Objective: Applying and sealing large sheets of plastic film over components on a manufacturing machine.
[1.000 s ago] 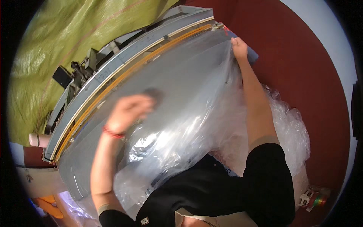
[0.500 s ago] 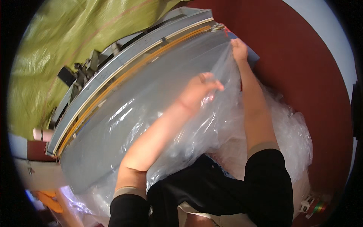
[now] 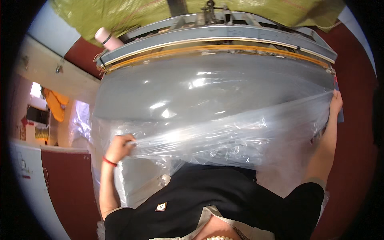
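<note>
A wide sheet of clear plastic film (image 3: pixel 224 128) drapes over a grey table surface (image 3: pixel 208 92) and hangs toward my body. My left hand (image 3: pixel 119 148), with a red band at the wrist, is closed on the film's gathered edge at the near left. At the far right corner my right hand (image 3: pixel 337 102) pinches the film. Between the two hands the film is pulled into a taut, slanting band with bright glare on it. Below that band it lies loose and crumpled.
A long grey metal frame (image 3: pixel 224 32) with an orange strip (image 3: pixel 200 50) runs along the table's far side. A pink cylinder (image 3: pixel 108 39) stands at its left end. Yellow-green sheeting (image 3: pixel 132 12) hangs behind. An opening at left shows orange cloth (image 3: pixel 55 104).
My view has turned, so the frame now runs across the top. My left hand has gone from near the right hand to the near left and closed on film. My right hand still grips the film.
</note>
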Demonstrator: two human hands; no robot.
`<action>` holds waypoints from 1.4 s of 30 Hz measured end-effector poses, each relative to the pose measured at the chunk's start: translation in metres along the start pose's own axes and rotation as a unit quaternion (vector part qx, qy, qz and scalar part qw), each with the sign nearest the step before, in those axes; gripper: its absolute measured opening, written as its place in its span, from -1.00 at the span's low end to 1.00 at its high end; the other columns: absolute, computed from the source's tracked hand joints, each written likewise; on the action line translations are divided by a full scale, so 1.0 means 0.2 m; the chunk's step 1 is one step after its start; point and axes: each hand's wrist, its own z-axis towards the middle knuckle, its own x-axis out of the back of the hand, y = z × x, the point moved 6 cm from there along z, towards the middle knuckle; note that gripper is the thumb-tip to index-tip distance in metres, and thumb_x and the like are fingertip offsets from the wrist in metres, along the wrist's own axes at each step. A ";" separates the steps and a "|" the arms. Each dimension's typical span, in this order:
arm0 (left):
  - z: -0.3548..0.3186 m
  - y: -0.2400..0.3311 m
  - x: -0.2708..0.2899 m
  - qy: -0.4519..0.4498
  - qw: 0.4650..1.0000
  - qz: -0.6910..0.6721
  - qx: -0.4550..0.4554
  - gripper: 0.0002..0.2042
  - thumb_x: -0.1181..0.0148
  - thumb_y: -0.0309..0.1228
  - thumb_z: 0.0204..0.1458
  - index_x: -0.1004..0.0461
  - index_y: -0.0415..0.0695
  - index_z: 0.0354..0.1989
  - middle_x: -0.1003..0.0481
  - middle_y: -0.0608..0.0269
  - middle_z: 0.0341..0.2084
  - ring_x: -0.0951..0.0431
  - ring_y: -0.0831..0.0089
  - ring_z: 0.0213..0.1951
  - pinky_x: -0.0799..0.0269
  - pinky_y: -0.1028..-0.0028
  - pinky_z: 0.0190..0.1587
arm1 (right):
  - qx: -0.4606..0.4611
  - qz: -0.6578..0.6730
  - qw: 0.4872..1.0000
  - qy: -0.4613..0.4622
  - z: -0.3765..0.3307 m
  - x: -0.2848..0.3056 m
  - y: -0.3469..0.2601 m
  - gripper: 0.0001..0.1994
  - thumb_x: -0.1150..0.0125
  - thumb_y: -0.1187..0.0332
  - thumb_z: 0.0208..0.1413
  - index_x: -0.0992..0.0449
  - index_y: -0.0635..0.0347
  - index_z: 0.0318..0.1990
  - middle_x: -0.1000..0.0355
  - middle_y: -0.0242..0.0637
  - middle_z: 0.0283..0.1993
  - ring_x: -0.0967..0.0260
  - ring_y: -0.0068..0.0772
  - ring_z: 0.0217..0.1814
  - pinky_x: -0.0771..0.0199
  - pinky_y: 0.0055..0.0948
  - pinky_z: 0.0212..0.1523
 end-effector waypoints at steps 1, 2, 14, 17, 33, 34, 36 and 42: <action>-0.04 -0.05 0.15 0.037 0.995 0.038 -0.080 -0.84 -0.11 -0.66 -0.27 -0.40 -0.25 -0.43 -0.44 0.26 -0.64 -0.42 0.54 -0.63 -0.31 0.52 -0.60 | 0.006 -0.014 1.000 -0.003 0.00 -0.01 0.01 -0.70 0.11 0.10 0.08 -0.42 0.09 -0.24 -0.41 -0.17 -0.30 -0.35 -0.14 -0.24 -0.30 -0.33 -0.25; -0.07 -0.08 0.28 0.074 0.981 0.074 -0.162 -0.85 -0.11 -0.68 -0.27 -0.40 -0.26 -0.45 -0.43 0.31 -0.64 -0.40 0.62 -0.66 -0.29 0.57 -0.66 | 0.012 -0.031 0.999 -0.003 0.02 -0.01 0.03 -0.70 0.11 0.09 0.08 -0.42 0.07 -0.23 -0.42 -0.17 -0.30 -0.35 -0.12 -0.23 -0.30 -0.33 -0.25; 0.23 0.46 0.26 0.223 0.844 0.308 -0.378 -0.49 -0.16 -0.43 -0.20 -0.24 -0.14 0.02 -0.17 0.07 0.08 -0.07 0.13 0.16 -0.06 0.23 0.12 | -0.001 -0.074 0.997 0.018 0.02 0.04 0.04 -0.67 0.16 0.09 0.10 -0.40 0.13 -0.22 -0.40 -0.11 -0.27 -0.33 -0.05 -0.22 -0.29 -0.27 -0.25; 0.58 -0.05 0.22 0.232 0.908 0.182 -0.297 -0.42 -0.14 -0.36 -0.16 -0.15 -0.16 0.10 -0.04 0.04 0.15 0.06 0.15 0.21 0.05 0.21 0.17 | -0.008 -0.067 0.998 -0.004 0.02 0.00 -0.01 -0.67 0.17 0.09 0.11 -0.40 0.14 -0.22 -0.41 -0.14 -0.26 -0.33 -0.09 -0.21 -0.28 -0.30 -0.24; 0.75 0.17 0.39 0.406 0.836 0.276 -0.248 -0.86 -0.06 -0.39 -0.22 -0.38 -0.14 -0.46 -0.36 0.13 -0.41 -0.31 0.19 -0.24 -0.14 0.22 -0.15 | 0.004 -0.028 1.000 -0.008 0.07 -0.01 0.13 -0.63 0.16 0.08 0.11 -0.39 0.23 -0.24 -0.41 -0.11 -0.34 -0.34 -0.20 -0.30 -0.28 -0.37 -0.26; 0.72 0.18 0.43 0.430 0.829 0.267 -0.239 -0.84 -0.07 -0.41 -0.23 -0.38 -0.15 -0.42 -0.37 0.11 -0.38 -0.31 0.18 -0.22 -0.15 0.22 -0.15 | 0.003 -0.031 1.000 -0.004 0.06 -0.01 0.12 -0.63 0.17 0.08 0.11 -0.39 0.22 -0.24 -0.41 -0.11 -0.34 -0.34 -0.20 -0.31 -0.28 -0.37 -0.26; 0.61 0.31 0.44 0.502 0.784 0.238 -0.278 -0.80 -0.10 -0.41 -0.20 -0.38 -0.17 -0.36 -0.37 0.12 -0.31 -0.30 0.17 -0.16 -0.16 0.24 -0.10 | 0.015 -0.018 1.000 0.016 0.03 0.01 0.09 -0.62 0.17 0.05 0.10 -0.39 0.21 -0.27 -0.39 -0.11 -0.37 -0.33 -0.17 -0.33 -0.28 -0.34 -0.28; 0.69 0.19 0.12 0.267 0.852 0.281 -0.353 -0.62 -0.06 -0.33 -0.08 -0.30 -0.24 -0.09 -0.27 0.08 -0.02 -0.23 0.12 0.01 -0.14 0.28 0.04 | 0.012 -0.006 1.000 -0.006 0.09 -0.03 0.17 -0.62 0.17 0.05 0.11 -0.39 0.21 -0.28 -0.39 -0.13 -0.38 -0.32 -0.20 -0.34 -0.27 -0.35 -0.29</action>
